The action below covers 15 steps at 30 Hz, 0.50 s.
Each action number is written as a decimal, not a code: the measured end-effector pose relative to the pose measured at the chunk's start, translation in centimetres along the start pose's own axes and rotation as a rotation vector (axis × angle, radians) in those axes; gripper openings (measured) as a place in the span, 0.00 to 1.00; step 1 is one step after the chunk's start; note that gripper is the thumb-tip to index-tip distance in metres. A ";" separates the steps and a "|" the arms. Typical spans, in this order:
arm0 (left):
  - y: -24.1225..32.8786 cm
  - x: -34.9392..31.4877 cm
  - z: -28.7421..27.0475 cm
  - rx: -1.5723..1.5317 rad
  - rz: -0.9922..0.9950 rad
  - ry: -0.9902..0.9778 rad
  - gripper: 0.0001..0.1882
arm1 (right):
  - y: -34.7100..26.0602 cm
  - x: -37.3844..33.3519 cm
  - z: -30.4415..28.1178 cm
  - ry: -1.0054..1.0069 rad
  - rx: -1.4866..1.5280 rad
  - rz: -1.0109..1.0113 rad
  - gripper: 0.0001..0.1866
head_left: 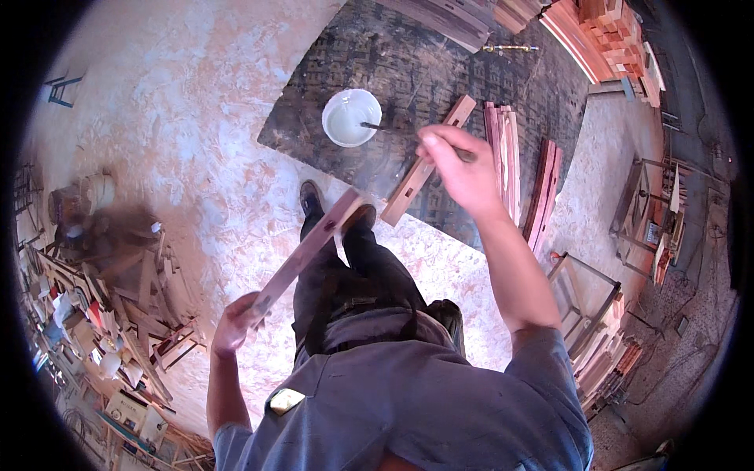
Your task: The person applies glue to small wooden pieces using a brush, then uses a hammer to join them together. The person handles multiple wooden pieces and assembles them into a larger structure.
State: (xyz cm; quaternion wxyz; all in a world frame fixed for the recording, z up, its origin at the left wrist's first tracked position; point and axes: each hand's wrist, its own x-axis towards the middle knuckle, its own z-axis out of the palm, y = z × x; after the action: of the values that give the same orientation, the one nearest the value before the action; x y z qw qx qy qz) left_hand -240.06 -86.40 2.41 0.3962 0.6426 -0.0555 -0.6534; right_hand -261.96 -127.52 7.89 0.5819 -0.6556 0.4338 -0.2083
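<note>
Step in hand, my read: right hand (pixel 462 169) is loading or stirring with a thin stick (pixel 375 126) at the white bowl (pixel 330 134). It's pinching the stick between thumb and fingers; the tip is reaching over the bowl's right rim. Can't tell if it's touching the contents.

Left hand (pixel 236 320) is closing around the near end of a slotted wood bar (pixel 305 253), back toward the wearer from the bowl and left of it. The bar is slanting up, its far end pointing to the right of the bowl.

Next move, judging from this, is calling for a steady bar and a clean lift of the stick past the bowl's rim.

Containers: the bowl is sitting on a dark sheet (pixel 290 129) and holding something pale (pixel 344 119); liquid or paste, can't tell. Well left of the bowl and nearer the wearer, a bucket-like shape (pixel 96 193) is standing; contents not showing.

A second bar (pixel 408 191) is lying right of the bowl, loose strips (pixel 509 161) farther right.
</note>
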 end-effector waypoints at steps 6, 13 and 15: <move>-2.5 -2.8 -1.2 -0.248 0.172 0.156 0.26 | 2.9 3.3 3.9 -0.011 -0.161 -0.132 0.13; 0.6 2.2 1.4 -0.353 0.332 0.267 0.28 | 4.6 4.2 5.3 0.017 -0.244 -0.108 0.11; 1.6 2.9 1.8 -0.333 0.354 0.264 0.29 | 4.4 4.1 5.0 0.033 -0.154 -0.036 0.16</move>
State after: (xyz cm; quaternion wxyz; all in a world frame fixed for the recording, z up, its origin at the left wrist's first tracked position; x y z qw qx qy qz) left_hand -240.56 -90.04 1.33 0.6082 0.6286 -0.0064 -0.4847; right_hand -257.25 -127.71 1.59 0.5185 -0.7026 0.4465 -0.1955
